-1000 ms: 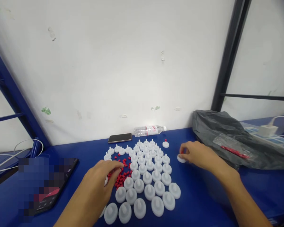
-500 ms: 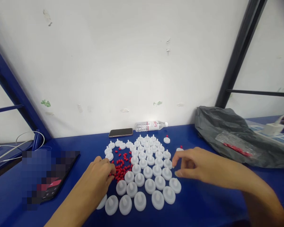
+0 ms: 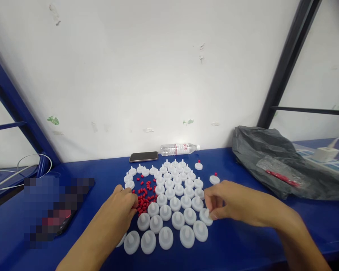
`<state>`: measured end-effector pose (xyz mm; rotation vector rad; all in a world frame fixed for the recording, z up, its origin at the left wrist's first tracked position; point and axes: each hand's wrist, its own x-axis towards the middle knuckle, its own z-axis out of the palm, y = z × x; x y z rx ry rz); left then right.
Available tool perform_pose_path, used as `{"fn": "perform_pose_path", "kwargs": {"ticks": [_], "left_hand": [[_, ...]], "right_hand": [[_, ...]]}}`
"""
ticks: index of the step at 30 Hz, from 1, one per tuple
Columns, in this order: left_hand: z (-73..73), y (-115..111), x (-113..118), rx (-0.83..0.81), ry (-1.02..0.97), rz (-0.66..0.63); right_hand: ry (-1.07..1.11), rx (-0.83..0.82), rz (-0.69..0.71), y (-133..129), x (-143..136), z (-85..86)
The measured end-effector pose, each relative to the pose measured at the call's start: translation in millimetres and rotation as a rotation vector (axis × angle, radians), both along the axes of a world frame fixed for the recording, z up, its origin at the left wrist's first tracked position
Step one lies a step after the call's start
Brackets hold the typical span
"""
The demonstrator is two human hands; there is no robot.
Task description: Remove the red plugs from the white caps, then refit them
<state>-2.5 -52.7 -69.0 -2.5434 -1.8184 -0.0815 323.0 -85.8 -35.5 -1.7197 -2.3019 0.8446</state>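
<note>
Many white round caps with pointed spouts (image 3: 174, 203) stand upright in a cluster on the blue table. Small red tip caps (image 3: 142, 201) lie in a loose pile on the cluster's left side. My left hand (image 3: 123, 203) rests at the left edge of that pile, fingers curled together; their tips hide whatever is between them. My right hand (image 3: 224, 199) pinches the spout of a white cap (image 3: 205, 218) at the cluster's right edge, and this cap is still on the table. Beyond the hand stand two white caps (image 3: 214, 179) with red tips on their spouts.
A phone (image 3: 143, 156) and a clear plastic bottle (image 3: 179, 149) lie along the wall. At right is a dark grey plastic bag (image 3: 254, 165) with a clear packet of red pieces (image 3: 282, 177) on it. A partly blurred dark device (image 3: 70, 210) lies at left.
My right hand has moved slightly down and its thumb and fingers have closed on a white cap's spout. My left hand has stayed almost in place by the red pile.
</note>
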Motion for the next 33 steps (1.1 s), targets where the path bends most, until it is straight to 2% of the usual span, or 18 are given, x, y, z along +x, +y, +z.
{"fn": "perform_pose_path", "kwargs": {"ticks": [7,14,20,25,29,33], "left_hand": [[0.6,1,3,-0.02,-0.015,-0.018],[7.3,-3,6,-0.054,-0.013,0.008],[12.9,-1,3,-0.038,-0.048,0.0],[16.9,-5,4,-0.016,-0.256,-0.147],[24.3,-13,12,0.068,-0.429,-0.128],[33.8,-24,26,-0.006,-0.707,-0.087]], "right_hand": [[0.038,0.012,0.014,1,0,-0.8],[0.116,0.055,0.174,5,2,-1.9],[0.062,0.247,0.038,1,15,6.1],[0.12,0.329,0.011,-1,8,12.0],[0.196,0.417,0.035,1,-10,11.6],[0.273,0.476,0.029,1,-31,12.0]]}}
